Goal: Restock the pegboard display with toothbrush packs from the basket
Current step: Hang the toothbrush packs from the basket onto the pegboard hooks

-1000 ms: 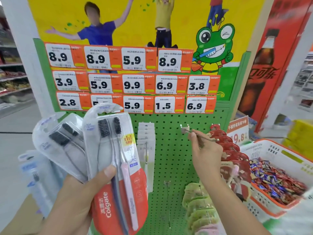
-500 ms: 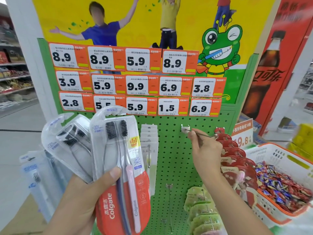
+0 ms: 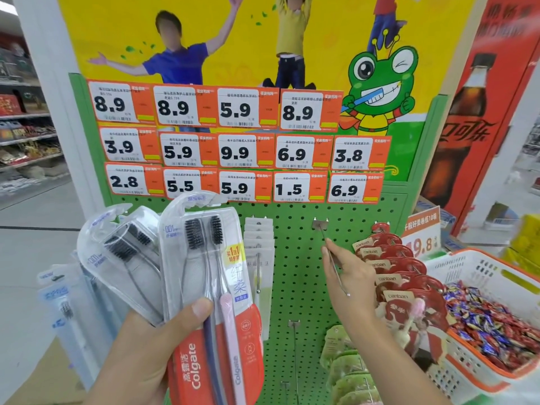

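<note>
Far left, blue-white packs (image 3: 62,305) are seen hanging at the pegboard (image 3: 295,276) edge. At approx 7 o'clock of the frame, a fan of toothbrush packs (image 3: 204,287) is held by the left hand (image 3: 140,355), thumb clamped across the front Colgate blister.

Handling, as judged: light, stiff card w/ slick plastic shell, likely to slide if pinched loosely; best taken near the top hang-hole tab. Long axis runs approx 12–6, bristle heads up, front pack upright, rear packs tilted toward 11.

Centre, white packs (image 3: 258,252) are hung. At 3 o'clock of the fan, the empty hook (image 3: 330,252) is pinched by the right hand (image 3: 347,276), fingers narrow round the wire. Further right, red Canban packs (image 3: 388,267), then a candy basket (image 3: 479,273).
</note>
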